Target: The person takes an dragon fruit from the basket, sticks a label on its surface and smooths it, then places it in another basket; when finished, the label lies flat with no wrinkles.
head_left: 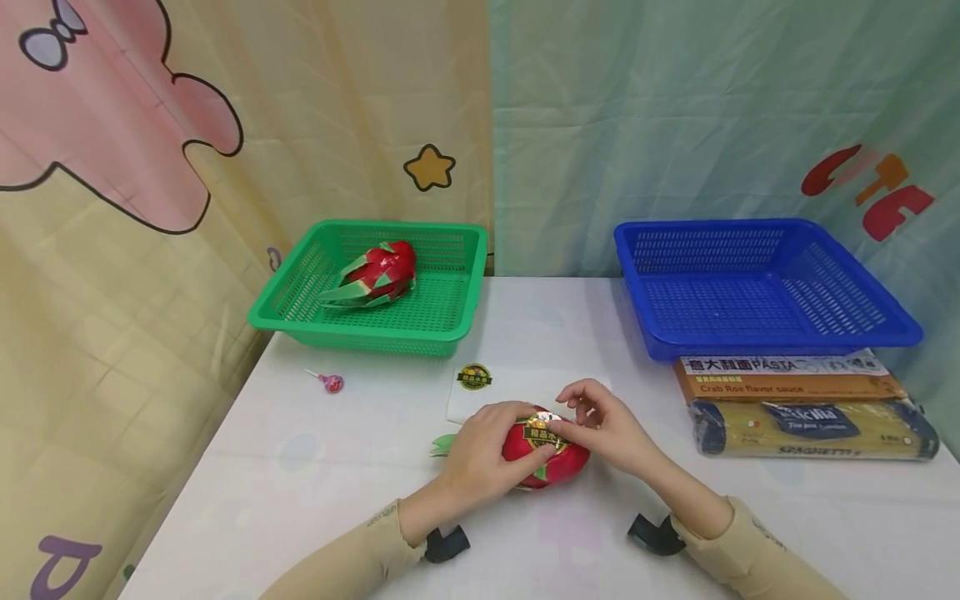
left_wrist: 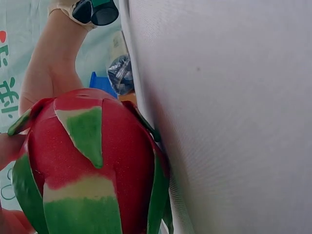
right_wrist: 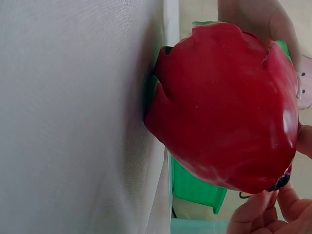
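A red dragon fruit (head_left: 551, 468) with green-tipped scales lies on its side on the table in the head view. My left hand (head_left: 480, 450) grips it from the left, fingers over the top and thumb along the near side. On the fruit's upper face sits a black-and-gold sticker (head_left: 543, 433) with a shiny surface. The right thumb rests at that sticker's right edge, while the other fingers of my right hand (head_left: 611, 429) are loosely bent above the fruit. Behind the fruit lies a white backing sheet (head_left: 540, 385) bearing another such sticker (head_left: 475, 377).
At the back left stands a green basket (head_left: 457, 321) with another dragon fruit (head_left: 386, 271) inside. A blue basket (head_left: 768, 340) stands at the back right, behind a pasta box (head_left: 787, 387) and a spaghetti pack (head_left: 813, 432). A lollipop (head_left: 333, 383) lies at left.
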A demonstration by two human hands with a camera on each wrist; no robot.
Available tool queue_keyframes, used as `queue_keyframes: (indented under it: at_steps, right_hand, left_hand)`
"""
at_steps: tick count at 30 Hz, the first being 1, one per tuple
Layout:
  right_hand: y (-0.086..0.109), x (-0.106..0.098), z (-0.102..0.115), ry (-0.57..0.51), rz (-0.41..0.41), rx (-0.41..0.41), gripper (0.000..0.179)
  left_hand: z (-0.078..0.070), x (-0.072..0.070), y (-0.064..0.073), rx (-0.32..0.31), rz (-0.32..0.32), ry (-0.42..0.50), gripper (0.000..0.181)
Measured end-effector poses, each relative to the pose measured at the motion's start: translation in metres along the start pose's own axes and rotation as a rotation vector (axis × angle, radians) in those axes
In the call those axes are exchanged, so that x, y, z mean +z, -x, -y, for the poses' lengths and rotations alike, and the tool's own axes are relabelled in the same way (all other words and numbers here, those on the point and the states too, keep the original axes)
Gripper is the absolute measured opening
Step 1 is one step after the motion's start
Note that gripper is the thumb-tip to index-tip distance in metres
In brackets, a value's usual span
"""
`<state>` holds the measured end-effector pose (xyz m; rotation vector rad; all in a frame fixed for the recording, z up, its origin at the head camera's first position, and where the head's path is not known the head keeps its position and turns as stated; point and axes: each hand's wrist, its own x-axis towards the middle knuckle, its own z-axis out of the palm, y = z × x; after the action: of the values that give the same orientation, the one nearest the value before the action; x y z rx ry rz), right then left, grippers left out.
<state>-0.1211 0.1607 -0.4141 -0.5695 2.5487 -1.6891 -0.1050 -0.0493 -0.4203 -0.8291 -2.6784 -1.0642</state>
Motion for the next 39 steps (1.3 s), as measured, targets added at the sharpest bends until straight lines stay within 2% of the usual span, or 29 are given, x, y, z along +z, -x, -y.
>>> queue_keyframes:
  at_steps: [2,8,11,20,24,29,34,39]
  right_hand:
    - [0.000,0.000,0.000,0.000,0.022,0.015,0.032]
    - [0.002,0.001,-0.005,-0.073,0.226,0.174,0.055]
    - [0.002,0.002,-0.009,-0.104,0.279,0.211,0.059]
    - [0.003,0.005,-0.017,-0.129,0.350,0.192,0.058]
    - [0.004,0.005,-0.014,-0.130,0.336,0.177,0.059]
    - [0.006,0.007,-0.010,-0.140,0.328,0.147,0.058]
    - [0.009,0.008,-0.010,-0.150,0.354,0.107,0.054]
    - [0.012,0.009,-0.007,-0.235,0.377,0.112,0.052]
  left_hand:
    - [0.000,0.000,0.000,-0.007,0.000,0.005,0.049]
    - [0.001,0.000,0.000,-0.012,0.006,0.015,0.049]
    - [0.003,0.000,0.000,-0.019,0.017,0.024,0.050]
    - [0.005,-0.002,0.000,-0.056,0.050,0.032,0.055]
    - [0.005,-0.003,-0.001,-0.076,0.036,0.033,0.056]
    - [0.006,-0.002,0.001,-0.103,0.070,0.009,0.061]
    - [0.007,-0.001,0.002,-0.051,0.066,0.002,0.055]
    - [0.008,0.000,0.002,-0.040,0.030,0.027,0.047]
